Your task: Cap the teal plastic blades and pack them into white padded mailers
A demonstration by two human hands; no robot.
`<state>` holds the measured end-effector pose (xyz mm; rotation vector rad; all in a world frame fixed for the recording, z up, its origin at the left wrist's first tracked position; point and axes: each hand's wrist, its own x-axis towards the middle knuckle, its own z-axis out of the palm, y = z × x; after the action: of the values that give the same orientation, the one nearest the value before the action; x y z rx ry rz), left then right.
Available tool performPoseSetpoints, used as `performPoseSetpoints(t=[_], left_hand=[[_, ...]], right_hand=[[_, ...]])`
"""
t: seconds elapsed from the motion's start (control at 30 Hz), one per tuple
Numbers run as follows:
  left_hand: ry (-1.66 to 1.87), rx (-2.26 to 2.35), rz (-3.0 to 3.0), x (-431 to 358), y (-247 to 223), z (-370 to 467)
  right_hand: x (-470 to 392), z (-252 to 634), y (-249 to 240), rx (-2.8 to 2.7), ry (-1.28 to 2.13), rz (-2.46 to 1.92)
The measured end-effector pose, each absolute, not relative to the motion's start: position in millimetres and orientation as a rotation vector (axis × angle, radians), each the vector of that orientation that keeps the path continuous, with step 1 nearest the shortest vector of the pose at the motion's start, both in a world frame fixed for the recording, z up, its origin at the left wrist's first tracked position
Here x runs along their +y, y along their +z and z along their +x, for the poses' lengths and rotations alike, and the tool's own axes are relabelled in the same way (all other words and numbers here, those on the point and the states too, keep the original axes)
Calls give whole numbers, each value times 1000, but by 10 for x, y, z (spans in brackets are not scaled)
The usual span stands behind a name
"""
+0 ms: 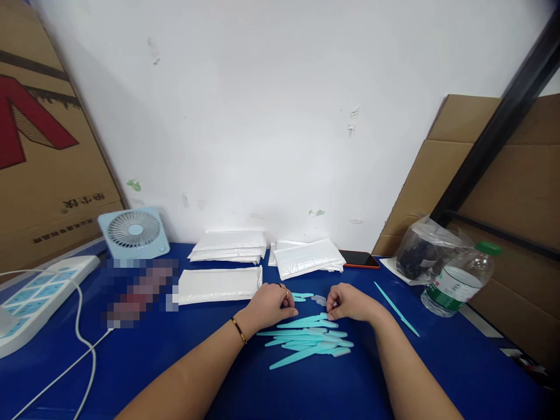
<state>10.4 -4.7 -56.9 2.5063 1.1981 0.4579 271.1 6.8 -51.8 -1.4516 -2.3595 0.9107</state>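
Note:
Several turquoise eyebrow razors (pixel 306 338) with long tapering handles lie in a loose pile on the blue table, their wider ends to the right. My left hand (pixel 272 306) is just above the pile, fingers curled in; whatever they hold is hidden. Turquoise razor parts (pixel 303 296) show beside its fingertips. My right hand (pixel 350 303) is closed in a pinch close to the end of an upper razor (pixel 310 321); what lies between its fingertips is unclear. Small translucent caps (pixel 319 300) lie between the hands. One single razor (pixel 396 309) rests apart at right.
White padded packets (pixel 230 245) are stacked by the wall, with more packets (pixel 308 258) and a phone (pixel 361 259) to the right. A fan (pixel 135 231) and power strip (pixel 46 297) stand at left. A green-capped bottle (pixel 457 286) and bagged dark item (pixel 422 251) stand at right.

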Motion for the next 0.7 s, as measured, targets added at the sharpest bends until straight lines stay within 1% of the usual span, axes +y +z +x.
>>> performPoseSetpoints(t=[0.1,0.2,0.4,0.47,0.53,0.6,0.7], left_hand=[[376,1164,2496,-75,-575,136],[313,1255,2483,-49,-570,109],[358,1479,2513,37,-493,-57],[410,1459,2476,20,-468,-71],[444,1378,2440,-26,-457,-47],[411,1280,2415,-83,-465,2],[294,1201,2391,-140,-499,78]], right_hand=[[32,2610,-533,-2387,933,-1399],[44,2564,-570,-2348,950,-1373],[101,2682,-550,-2185,788,-1568],[80,2698,-526,-2204,807,-1547],[41,2675,-517,-2275,899,-1488],[4,2625,-524,-2356,983,-1448],[-25,2544,-552,-2390,952,-1442]])
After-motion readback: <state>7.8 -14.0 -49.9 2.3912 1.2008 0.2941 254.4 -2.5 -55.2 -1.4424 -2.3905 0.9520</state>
